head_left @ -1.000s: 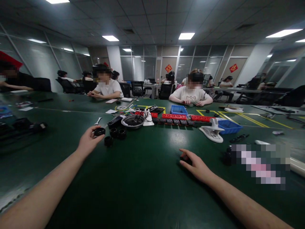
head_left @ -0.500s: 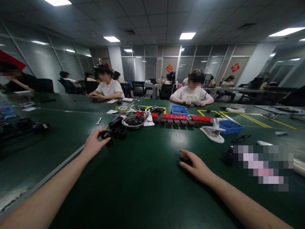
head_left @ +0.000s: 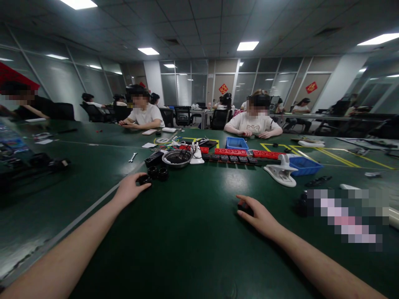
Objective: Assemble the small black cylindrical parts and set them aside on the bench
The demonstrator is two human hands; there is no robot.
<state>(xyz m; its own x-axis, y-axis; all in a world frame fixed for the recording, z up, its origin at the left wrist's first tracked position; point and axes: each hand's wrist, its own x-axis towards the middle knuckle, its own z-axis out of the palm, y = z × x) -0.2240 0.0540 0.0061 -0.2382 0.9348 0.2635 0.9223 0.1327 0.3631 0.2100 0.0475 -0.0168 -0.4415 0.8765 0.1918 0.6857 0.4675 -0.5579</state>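
Observation:
On the green table (head_left: 193, 232), my left hand (head_left: 130, 190) has its thumb and fingers around a black round part (head_left: 144, 179). Beside it stand two more black round parts (head_left: 162, 173), close to a metal bowl (head_left: 177, 158) of dark pieces. Further right, my right hand (head_left: 257, 214) rests on the table with its thumb and index finger curved about a small dark object (head_left: 245, 209), mostly hidden by the hand.
Behind are a white clamp stand (head_left: 196, 154), red strips (head_left: 230, 152), a blue tray (head_left: 237, 143) and another blue tray (head_left: 304, 165). A white clip base (head_left: 282, 174) lies right, a wrench (head_left: 133, 157) left. Two people sit across the table.
My left hand has shifted slightly right, and the black part in it now sits down beside the other two. My right hand is nearly unmoved. The view has turned slightly.

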